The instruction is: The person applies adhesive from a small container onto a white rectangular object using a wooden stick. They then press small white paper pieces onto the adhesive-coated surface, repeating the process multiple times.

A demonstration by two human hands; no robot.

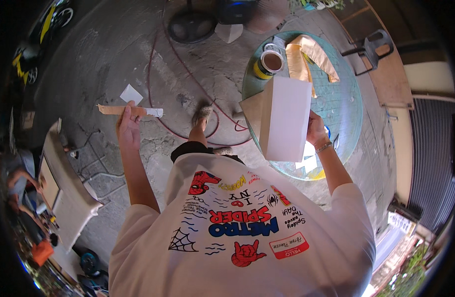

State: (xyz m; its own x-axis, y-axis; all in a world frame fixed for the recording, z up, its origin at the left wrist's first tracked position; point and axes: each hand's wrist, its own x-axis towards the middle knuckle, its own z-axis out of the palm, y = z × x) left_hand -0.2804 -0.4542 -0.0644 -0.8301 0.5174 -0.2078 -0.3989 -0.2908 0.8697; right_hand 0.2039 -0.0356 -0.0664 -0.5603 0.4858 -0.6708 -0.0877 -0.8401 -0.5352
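Partly hidden: right hand (315, 130) grips white box (290, 119), right of centre | upper left: left hand (129, 130) pinches brown strip (114, 110)

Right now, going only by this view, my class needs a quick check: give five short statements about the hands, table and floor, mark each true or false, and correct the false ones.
1. The left hand holds a narrow brown strip. True.
2. The right hand is empty. False: it holds a white box-like piece.
3. The table has a square top. False: its top is round.
4. A golden bent piece lies on the table. True.
5. A reddish hose or cord lies on the floor. True.
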